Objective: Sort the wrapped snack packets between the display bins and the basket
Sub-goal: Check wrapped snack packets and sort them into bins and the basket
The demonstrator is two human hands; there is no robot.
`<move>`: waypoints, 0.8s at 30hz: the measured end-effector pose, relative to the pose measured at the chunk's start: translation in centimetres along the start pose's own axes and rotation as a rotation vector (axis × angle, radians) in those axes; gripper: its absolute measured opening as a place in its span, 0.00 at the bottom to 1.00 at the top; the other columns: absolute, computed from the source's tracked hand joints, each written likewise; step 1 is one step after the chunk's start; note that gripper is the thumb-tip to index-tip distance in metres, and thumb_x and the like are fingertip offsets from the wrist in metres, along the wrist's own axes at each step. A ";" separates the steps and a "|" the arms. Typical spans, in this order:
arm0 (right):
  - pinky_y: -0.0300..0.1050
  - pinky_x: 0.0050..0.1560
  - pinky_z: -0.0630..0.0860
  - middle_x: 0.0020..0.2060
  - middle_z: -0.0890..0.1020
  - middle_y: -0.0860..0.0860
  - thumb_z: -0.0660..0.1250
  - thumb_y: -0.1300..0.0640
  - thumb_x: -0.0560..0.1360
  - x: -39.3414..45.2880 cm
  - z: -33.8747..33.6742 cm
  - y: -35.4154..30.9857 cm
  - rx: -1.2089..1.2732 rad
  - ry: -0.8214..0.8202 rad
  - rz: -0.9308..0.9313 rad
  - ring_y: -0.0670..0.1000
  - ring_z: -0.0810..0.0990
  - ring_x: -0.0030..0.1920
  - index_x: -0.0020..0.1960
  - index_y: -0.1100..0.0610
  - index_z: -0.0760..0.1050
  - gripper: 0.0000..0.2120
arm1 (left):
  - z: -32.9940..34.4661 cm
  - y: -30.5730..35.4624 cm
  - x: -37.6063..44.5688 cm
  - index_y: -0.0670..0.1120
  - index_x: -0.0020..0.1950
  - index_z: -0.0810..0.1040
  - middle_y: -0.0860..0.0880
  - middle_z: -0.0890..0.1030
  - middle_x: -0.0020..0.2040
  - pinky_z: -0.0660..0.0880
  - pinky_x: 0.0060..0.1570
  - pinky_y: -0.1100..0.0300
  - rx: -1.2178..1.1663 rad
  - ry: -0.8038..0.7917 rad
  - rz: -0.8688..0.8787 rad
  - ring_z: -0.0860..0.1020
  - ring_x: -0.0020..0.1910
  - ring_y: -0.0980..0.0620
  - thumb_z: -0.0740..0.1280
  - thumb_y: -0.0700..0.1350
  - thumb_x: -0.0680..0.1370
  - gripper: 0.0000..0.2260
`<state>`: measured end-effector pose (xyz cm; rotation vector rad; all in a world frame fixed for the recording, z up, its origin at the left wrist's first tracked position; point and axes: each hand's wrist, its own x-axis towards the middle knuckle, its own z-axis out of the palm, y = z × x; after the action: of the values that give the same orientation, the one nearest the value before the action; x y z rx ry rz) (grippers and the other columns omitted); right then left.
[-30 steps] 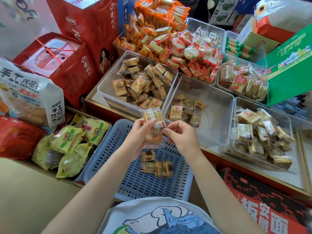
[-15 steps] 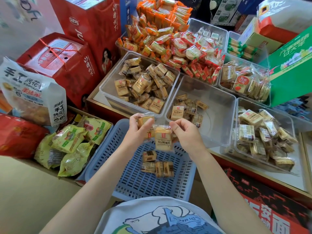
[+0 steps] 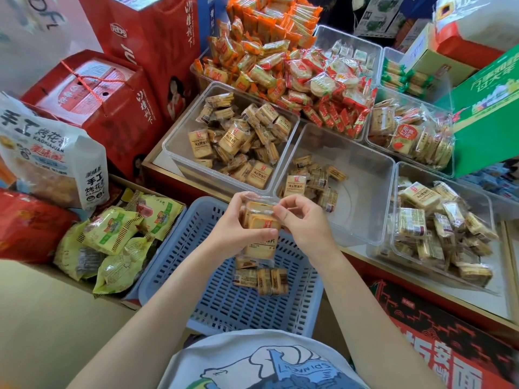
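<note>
A clear-wrapped tan snack packet was gripped by the left hand and pinched by the right hand, above the blue slotted plastic basket's far rim, near the clear plastic bin.

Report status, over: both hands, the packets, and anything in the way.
Left hand and right hand both grip tan packets above blue basket. Few packets already in basket. Nothing blocking the near-empty bin.

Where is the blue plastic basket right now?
In the head view the blue plastic basket sits low and centre, directly under both hands, between the box of yellow-green snack bags on its left and the shelf of clear display bins on its right.
</note>
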<state>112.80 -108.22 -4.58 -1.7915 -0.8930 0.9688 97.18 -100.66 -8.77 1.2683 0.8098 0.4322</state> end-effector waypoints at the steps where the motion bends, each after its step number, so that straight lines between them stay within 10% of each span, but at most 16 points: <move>1: 0.58 0.52 0.82 0.43 0.84 0.54 0.69 0.57 0.80 0.1 0.0 0.2 -0.009 0.022 -0.013 0.56 0.83 0.48 0.46 0.53 0.79 0.04 | 0.0 0.0 0.1 0.56 0.65 0.69 0.44 0.83 0.57 0.84 0.50 0.48 -0.007 -0.003 -0.013 0.85 0.53 0.47 0.82 0.55 0.62 0.35; 11: 0.59 0.49 0.84 0.41 0.86 0.52 0.72 0.55 0.78 1.9 -1.4 1.1 0.176 0.195 0.020 0.51 0.85 0.44 0.50 0.54 0.83 0.02 | 1.4 -0.6 2.3 0.51 0.71 0.68 0.48 0.84 0.61 0.80 0.60 0.47 -0.064 -0.011 -0.214 0.84 0.57 0.50 0.79 0.62 0.62 0.42; 16: 0.46 0.57 0.82 0.60 0.83 0.51 0.64 0.33 0.74 3.5 -2.2 2.6 0.223 -0.084 0.226 0.48 0.83 0.58 0.69 0.50 0.72 0.31 | 2.9 0.4 5.2 0.49 0.71 0.73 0.47 0.84 0.61 0.77 0.64 0.47 -0.209 0.092 -0.205 0.83 0.59 0.49 0.74 0.66 0.71 0.34; 19: 0.54 0.62 0.80 0.56 0.86 0.48 0.67 0.35 0.75 4.7 -2.7 3.2 0.285 -0.072 0.264 0.50 0.84 0.58 0.61 0.45 0.78 0.20 | 4.6 2.2 8.1 0.51 0.67 0.77 0.50 0.84 0.59 0.77 0.63 0.49 0.060 0.047 -0.121 0.82 0.58 0.51 0.62 0.63 0.82 0.21; 22: 0.53 0.60 0.81 0.51 0.87 0.48 0.68 0.36 0.76 6.9 -4.6 4.0 0.305 0.093 0.288 0.49 0.85 0.54 0.58 0.46 0.79 0.17 | 5.0 2.8 11.7 0.46 0.54 0.80 0.46 0.83 0.52 0.75 0.59 0.46 0.460 -0.002 0.061 0.80 0.56 0.43 0.50 0.67 0.83 0.29; 24: 0.42 0.49 0.82 0.49 0.86 0.47 0.67 0.38 0.78 8.9 -6.5 4.6 0.288 0.182 0.291 0.43 0.85 0.49 0.59 0.48 0.78 0.17 | 4.6 1.9 14.3 0.47 0.64 0.79 0.43 0.78 0.66 0.66 0.68 0.49 0.821 0.019 0.118 0.72 0.70 0.42 0.50 0.66 0.83 0.29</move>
<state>123.21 -104.45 -9.08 -1.7522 -0.3638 1.0376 110.23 -93.32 -10.81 2.0798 0.9720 0.1990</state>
